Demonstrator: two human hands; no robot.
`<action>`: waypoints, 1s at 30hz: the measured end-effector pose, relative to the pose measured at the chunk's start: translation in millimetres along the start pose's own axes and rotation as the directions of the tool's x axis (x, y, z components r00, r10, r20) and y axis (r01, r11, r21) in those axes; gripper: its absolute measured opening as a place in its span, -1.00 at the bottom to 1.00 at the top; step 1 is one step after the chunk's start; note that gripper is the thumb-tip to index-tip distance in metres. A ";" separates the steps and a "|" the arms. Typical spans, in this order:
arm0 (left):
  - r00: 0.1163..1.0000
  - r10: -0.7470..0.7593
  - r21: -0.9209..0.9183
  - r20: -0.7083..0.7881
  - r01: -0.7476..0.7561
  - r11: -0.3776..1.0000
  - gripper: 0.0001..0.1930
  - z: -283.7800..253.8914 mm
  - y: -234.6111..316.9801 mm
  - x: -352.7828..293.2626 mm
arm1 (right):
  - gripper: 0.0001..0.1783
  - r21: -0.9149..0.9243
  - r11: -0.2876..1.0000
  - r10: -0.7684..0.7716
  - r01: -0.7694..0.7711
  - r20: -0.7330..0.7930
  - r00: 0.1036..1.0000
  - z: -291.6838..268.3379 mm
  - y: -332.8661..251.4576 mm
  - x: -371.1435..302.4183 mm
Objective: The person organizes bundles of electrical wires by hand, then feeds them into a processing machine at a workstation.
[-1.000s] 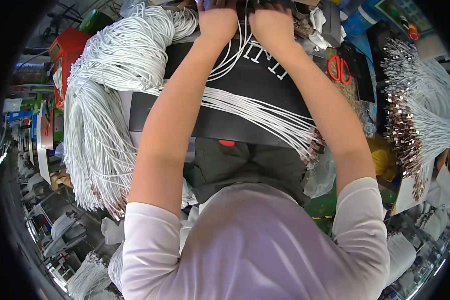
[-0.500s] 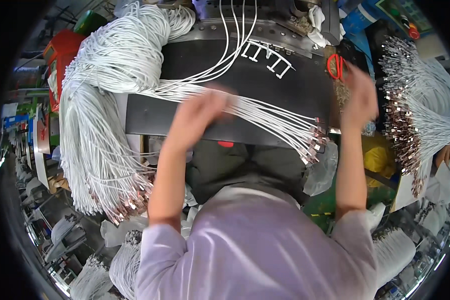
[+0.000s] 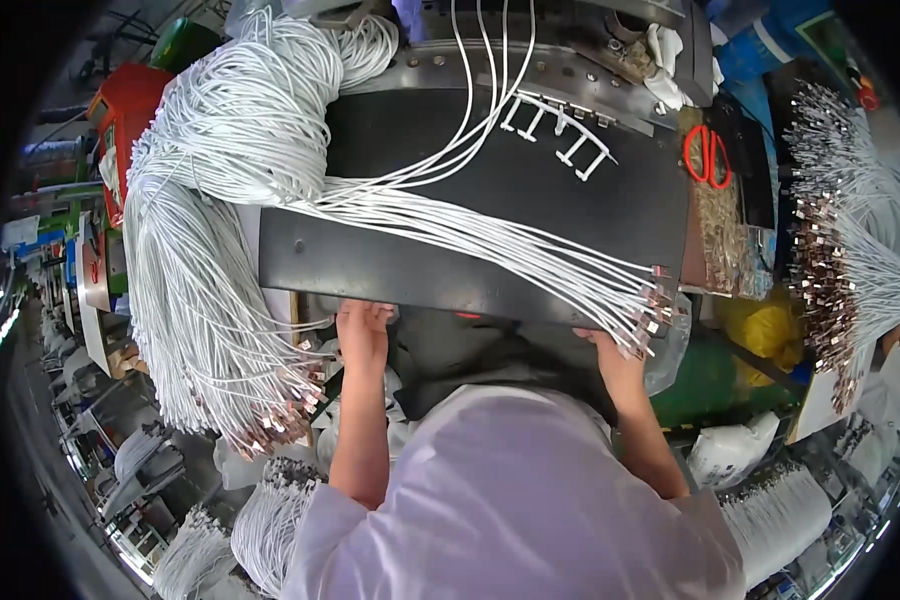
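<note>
My left hand (image 3: pixel 363 328) is at the front edge of the black worktop (image 3: pixel 390 265), its fingers curled against that edge. Farther right, my right hand (image 3: pixel 610 350) grips the same edge, partly hidden beneath the worktop and the cable ends. A fan of white cables (image 3: pixel 470 226) lies across the worktop, with metal plugs (image 3: pixel 642 318) at its right end, just above my right hand. Neither hand holds a cable. Behind the fan lies a white comb-shaped plastic strip (image 3: pixel 560 130).
A thick bundle of white cables (image 3: pixel 235 120) hangs off the left side. Red-handled scissors (image 3: pixel 707 157) lie at the back right. More cables with metal plugs (image 3: pixel 840 250) hang at the far right, near a yellow bag (image 3: pixel 765 335). A metal machine base (image 3: pixel 470 68) borders the back.
My left hand has come down off the cable fan to the worktop's front edge. My right hand has left the area near the scissors and dropped to that edge too.
</note>
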State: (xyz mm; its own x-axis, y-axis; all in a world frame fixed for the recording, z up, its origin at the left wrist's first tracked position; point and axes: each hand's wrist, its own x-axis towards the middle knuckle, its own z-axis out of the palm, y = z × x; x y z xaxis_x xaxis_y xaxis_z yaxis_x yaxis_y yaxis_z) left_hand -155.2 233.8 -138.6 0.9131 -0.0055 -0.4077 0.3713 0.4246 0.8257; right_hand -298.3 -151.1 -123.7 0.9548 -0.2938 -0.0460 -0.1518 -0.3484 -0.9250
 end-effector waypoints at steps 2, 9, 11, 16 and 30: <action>1.000 -0.026 -0.019 -0.015 0.025 1.000 -0.77 -4.5 -4.2 -0.4 | -0.74 0.112 0.993 0.035 -0.036 0.013 0.999 -5.4 -0.9 2.4; 0.983 -0.072 -0.025 -0.171 0.069 0.997 -0.73 11.4 -1.3 -2.5 | -0.55 0.506 0.814 0.181 -0.284 0.243 0.953 -14.4 18.3 -2.7; 0.987 -0.054 -0.051 -0.154 0.047 0.998 -0.77 19.1 2.8 -2.9 | -0.55 0.592 0.740 0.192 -0.319 0.269 0.944 -17.6 18.7 -0.6; 0.982 -0.076 -0.090 -0.175 0.061 0.994 -0.85 17.9 2.8 -5.2 | -0.51 0.383 0.902 0.119 -0.200 0.225 0.967 -20.0 7.2 3.7; 0.975 0.134 0.406 0.178 -0.196 0.892 -0.54 107.5 18.5 -74.6 | -0.62 0.011 0.997 -0.053 0.080 0.838 0.543 -48.3 -154.9 23.4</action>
State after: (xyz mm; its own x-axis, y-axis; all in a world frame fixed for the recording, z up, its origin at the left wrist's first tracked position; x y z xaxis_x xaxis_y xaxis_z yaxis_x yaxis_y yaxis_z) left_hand -198.4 144.7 -51.0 0.9698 -0.1094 -0.2178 0.2204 0.0124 0.9753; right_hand -264.8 -147.0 36.7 0.7405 0.6052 -0.2921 -0.0723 -0.3604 -0.9300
